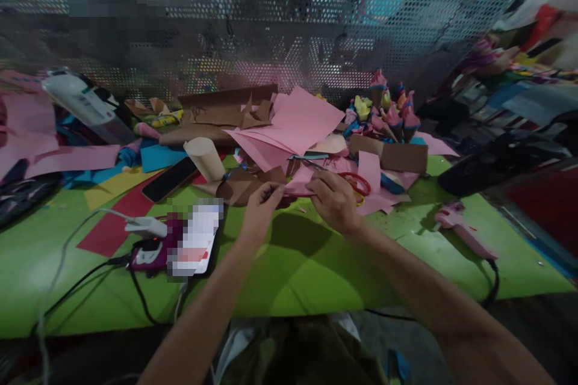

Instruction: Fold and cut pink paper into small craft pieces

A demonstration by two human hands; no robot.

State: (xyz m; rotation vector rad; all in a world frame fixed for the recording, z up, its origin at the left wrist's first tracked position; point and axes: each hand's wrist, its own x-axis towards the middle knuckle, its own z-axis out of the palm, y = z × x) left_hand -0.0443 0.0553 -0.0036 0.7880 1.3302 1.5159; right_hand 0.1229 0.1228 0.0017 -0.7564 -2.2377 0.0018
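Observation:
Over the near side of a heap of coloured paper, both my hands pinch a small piece of pink paper (298, 185). My left hand (262, 210) has its thumb and fingers closed on the left end. The fingers of my right hand (335, 200) are curled on the right end, knuckles up. Just behind the right hand are scissors with red and yellow handle loops (361, 181), their blades pointing left. Whether the right hand touches them, I cannot tell. Large pink sheets (300, 123) lie just beyond, with brown paper scraps (248, 183) near the left hand.
On the green table (289, 277), a phone (196, 243) rests by a purple power strip (151, 255) with cables. A dark phone (171, 180) and cream paper roll (204, 157) lie left. A pink glue gun (465, 231) is right. Paper cones (400, 114) stand behind, before a perforated metal screen (289, 36).

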